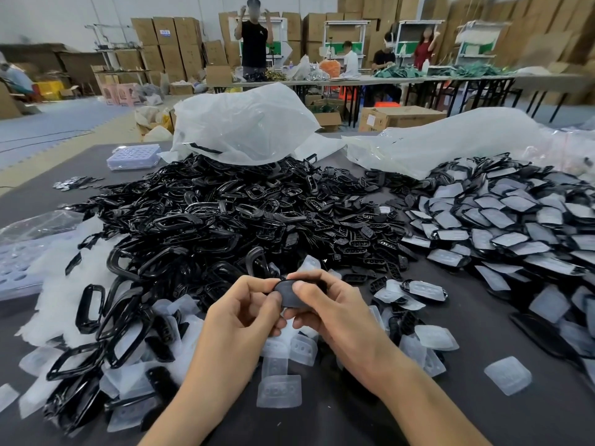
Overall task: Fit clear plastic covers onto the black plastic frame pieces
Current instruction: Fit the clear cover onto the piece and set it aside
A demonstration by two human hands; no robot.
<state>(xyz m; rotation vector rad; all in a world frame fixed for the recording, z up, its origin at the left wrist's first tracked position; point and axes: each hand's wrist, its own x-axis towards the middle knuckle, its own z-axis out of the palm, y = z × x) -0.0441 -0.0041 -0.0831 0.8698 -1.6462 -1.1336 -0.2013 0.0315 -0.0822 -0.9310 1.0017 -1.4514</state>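
Both hands meet above the table's near middle around one small black plastic piece (287, 292). My left hand (244, 310) pinches its left edge with thumb and curled fingers. My right hand (325, 307) grips its right side, thumb pressed on its face. Whether a clear cover sits on this piece is hidden by the fingers. A large heap of loose black frames (206, 220) fills the table's centre. Loose clear covers (279, 391) lie scattered under and around my forearms. A pile of frames with covers on them (502, 226) spreads at the right.
Crumpled clear plastic bags (244, 123) lie behind the heaps. A translucent tray (133, 157) sits at the far left of the dark table (483, 423), another clear sheet (19, 252) at the left edge. People work at long tables with cardboard boxes far behind.
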